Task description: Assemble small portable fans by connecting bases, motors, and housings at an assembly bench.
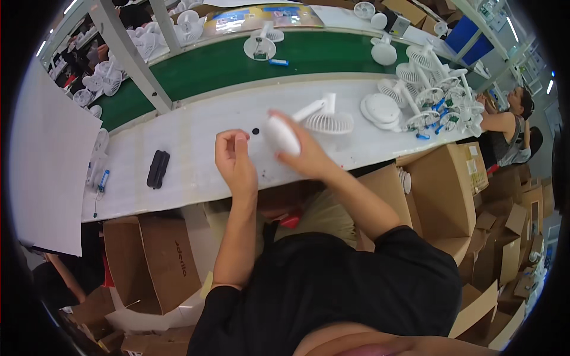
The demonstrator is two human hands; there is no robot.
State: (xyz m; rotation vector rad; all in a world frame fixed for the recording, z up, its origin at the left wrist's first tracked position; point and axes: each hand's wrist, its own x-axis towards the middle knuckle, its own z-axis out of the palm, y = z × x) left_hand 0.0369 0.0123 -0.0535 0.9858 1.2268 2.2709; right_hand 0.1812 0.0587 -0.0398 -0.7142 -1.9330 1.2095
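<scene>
I see a white rounded piece [283, 135] mid-view, green belt [332, 57] at twelve o'clock, black case [158, 169] at nine, brown carton [157, 273] at eight.

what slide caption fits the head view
Right grip holds a rounded white part, left grip nearby, over a worktable

Light bright, fairly even over the white counter [199, 133]; dimmer beneath its near edge. A tube light [512, 29] glows beyond its far right. Glare on glossy sheet [234, 22] behind it. Motion blur above it: right hand [306, 151], white disc [284, 136]. Fisheye bends its edges; picture rim black.
</scene>
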